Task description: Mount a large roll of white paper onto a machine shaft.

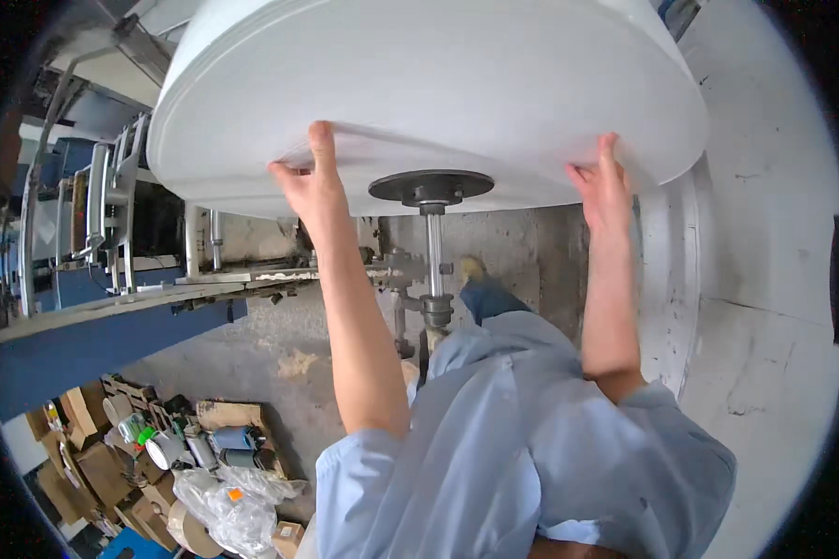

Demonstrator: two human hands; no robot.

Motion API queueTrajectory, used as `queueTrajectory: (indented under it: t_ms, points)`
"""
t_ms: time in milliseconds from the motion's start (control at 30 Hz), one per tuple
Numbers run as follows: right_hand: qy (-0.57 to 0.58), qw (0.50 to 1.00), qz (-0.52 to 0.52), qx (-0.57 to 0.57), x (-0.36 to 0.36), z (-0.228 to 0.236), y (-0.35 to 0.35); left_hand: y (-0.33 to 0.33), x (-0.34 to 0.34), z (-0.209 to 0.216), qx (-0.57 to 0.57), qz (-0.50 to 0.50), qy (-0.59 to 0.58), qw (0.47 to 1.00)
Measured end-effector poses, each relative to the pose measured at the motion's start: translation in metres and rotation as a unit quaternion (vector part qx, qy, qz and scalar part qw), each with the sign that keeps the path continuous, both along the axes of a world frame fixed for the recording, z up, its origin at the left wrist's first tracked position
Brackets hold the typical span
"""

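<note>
A very large white roll (pixel 494 84) fills the top of the view, its broad flat end facing me. My left hand (pixel 315 182) touches that end left of centre, with fingers apart. My right hand (pixel 607 191) touches it farther right, its fingers likewise apart. Neither hand wraps round the roll; some fingers are hidden from view. Between my hands, a black round flange (pixel 431 184) sits against the roll's end. From it a shiny metal shaft (pixel 434 244) runs toward me to a dark collar (pixel 436 307).
Machine framing with metal bars (pixel 112 200) and a blue beam (pixel 112 349) stands at left. On the lower-left floor lie cardboard boxes (pixel 103 470), clear plastic wrap (pixel 238 503) and assorted containers. A pale wall (pixel 760 270) runs along the right. My shoe (pixel 473 270) shows beneath the shaft area.
</note>
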State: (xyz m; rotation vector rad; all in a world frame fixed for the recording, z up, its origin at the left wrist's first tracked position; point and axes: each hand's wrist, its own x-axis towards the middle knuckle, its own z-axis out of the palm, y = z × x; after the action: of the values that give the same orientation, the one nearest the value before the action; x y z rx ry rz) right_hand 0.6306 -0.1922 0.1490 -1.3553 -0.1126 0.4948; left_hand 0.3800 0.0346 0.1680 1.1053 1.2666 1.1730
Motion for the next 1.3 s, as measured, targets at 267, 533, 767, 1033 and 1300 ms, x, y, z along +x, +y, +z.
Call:
queueTrajectory:
  t_ms: [267,533,767,1033,1300]
  points:
    - [0.014,0.999,0.011,-0.027,0.002,-0.002,0.003,-0.019,0.012,0.011,0.04,-0.044,0.048,0.997]
    - [0.015,0.999,0.024,0.022,0.007,0.003,-0.006,-0.019,0.022,0.033,0.044,-0.058,0.041,0.997]
    - [0.02,0.999,0.027,-0.033,0.019,-0.021,-0.011,-0.013,0.009,0.018,-0.02,-0.059,0.067,0.996]
    - [0.028,0.999,-0.029,0.007,0.021,-0.001,-0.046,-0.035,0.006,0.021,0.06,-0.105,0.076,0.99]
    - [0.073,0.997,0.012,0.018,0.032,-0.014,-0.029,-0.035,0.032,0.013,0.085,-0.058,0.112,0.988]
